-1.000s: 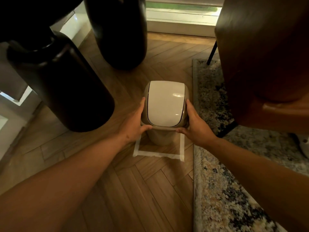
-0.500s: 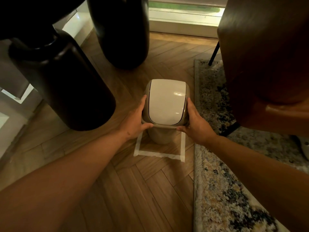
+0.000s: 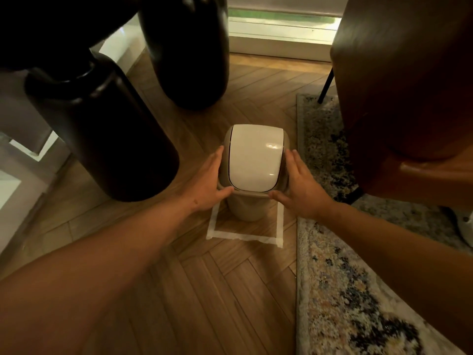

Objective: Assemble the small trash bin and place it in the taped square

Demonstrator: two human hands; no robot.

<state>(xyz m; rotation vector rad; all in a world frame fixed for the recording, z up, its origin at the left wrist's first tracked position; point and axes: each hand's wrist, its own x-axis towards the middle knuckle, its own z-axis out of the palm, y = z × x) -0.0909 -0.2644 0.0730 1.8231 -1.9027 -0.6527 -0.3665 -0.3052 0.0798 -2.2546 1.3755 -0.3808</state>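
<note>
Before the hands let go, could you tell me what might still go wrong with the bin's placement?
The bin stands toward the far part of the taped square, so it may end up on or over the hidden far edge. The left hand and right hand flank the lid; a brush on withdrawal could swing it or nudge the bin.

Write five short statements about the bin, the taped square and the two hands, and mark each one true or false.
1. The trash bin has its white swing lid fitted. True.
2. The bin lies on its side. False: it stands upright.
3. The bin stands on the rug. False: it stands on the wooden floor, inside the taped square.
4. The left hand and right hand flank the bin. True.
5. The taped square lies left of the rug. True.
</note>
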